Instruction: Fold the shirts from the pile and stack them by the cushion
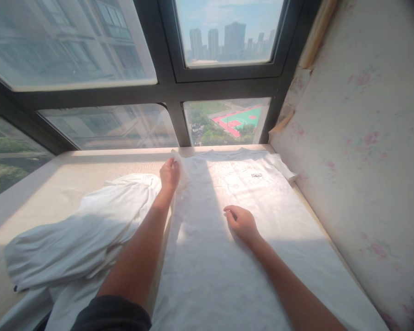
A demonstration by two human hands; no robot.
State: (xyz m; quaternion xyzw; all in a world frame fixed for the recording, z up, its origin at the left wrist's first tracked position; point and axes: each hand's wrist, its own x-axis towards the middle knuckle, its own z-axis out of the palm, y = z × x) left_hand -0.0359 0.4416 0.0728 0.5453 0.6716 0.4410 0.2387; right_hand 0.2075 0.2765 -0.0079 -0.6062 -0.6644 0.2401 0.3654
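A white T-shirt (234, 266) lies spread out in front of me, its collar toward the window and a small dark print on the upper right of its front. My left hand (170, 174) is closed in a pinch on the edge of its left sleeve, lifting that edge slightly. Over the middle of the shirt is my right hand (242, 224), with fingers curled together and nothing visible in them. Whether its fingertips touch the cloth I cannot tell. The shirt's right sleeve (280, 166) lies out toward the wall.
A loose heap of white clothing (79, 234) lies to the left on the pale sill surface (86, 179). Dark window frames (172, 92) rise at the far edge. A flower-patterned wall (359, 151) with peeling paper bounds the right side. Sunlight and shadow cross the cloth.
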